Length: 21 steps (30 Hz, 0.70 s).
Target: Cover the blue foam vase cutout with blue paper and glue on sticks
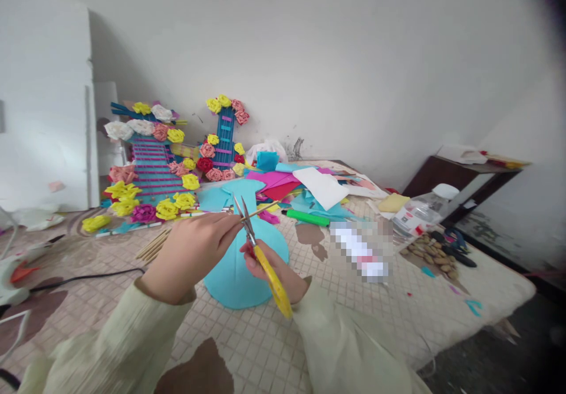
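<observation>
We're holding a thin stick (pixel 264 208) in our L hand (pixel 190 252), fingers pinching it close to the scissors (pixel 270 273); our R hand (pixel 280 270) is gripping those w/ fingers near the pivot. The stick is passing btwn the parted blades, over the blue cutout (pixel 247 291), which is lying flat on the table (pixel 354 329). Whether the blades are biting, we can't tell.

Handling: we're judging the stick v. light, prob. wood or bamboo, stiff but liable to split if bent. It's looking smooth, so it may be rolling in the fingers; we're favouring a firm pinch nr the blades, fingertips clear of the edges. For the scissors, rigid & prob. heavier, we're preferring the yellow handle. The cutout is looking light & prob. easy to dent, so we're choosing its rim. Spare sticks (pixel 154 246) are lying beyond our L wrist.
</observation>
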{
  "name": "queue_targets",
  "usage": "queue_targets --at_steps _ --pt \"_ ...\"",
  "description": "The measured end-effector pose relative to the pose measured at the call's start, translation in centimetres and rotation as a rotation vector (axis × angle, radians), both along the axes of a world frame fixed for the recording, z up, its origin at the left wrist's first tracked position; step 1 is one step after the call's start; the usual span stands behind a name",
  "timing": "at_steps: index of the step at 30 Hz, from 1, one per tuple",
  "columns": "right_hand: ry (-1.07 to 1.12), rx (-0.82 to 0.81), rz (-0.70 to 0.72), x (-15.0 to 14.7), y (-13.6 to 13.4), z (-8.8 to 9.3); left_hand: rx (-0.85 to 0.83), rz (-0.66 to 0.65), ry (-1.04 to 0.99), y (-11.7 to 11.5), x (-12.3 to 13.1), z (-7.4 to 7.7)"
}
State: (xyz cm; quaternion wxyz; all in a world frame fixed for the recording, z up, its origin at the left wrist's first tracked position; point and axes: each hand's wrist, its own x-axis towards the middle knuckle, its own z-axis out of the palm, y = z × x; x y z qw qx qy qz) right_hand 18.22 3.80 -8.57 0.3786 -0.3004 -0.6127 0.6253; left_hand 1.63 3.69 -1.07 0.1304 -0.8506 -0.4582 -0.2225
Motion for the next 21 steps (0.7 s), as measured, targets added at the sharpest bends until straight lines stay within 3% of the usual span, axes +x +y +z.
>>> queue_targets --at_steps 12,17,21 --pt "-0.014 -0.048 -0.054 -0.2 0.1 -0.4 0.114 -0.062 0.047 0.5 -0.3 -0.7" --pt "-0.104 0.114 -0.111 0.0 0.3 -1.2 0.058 -0.026 0.011 0.2 -0.1 -0.4" --pt "-0.096 0.25 -0.185 0.1 0.1 -1.1 -0.095 -0.067 -0.061 -0.3 -0.2 0.6"
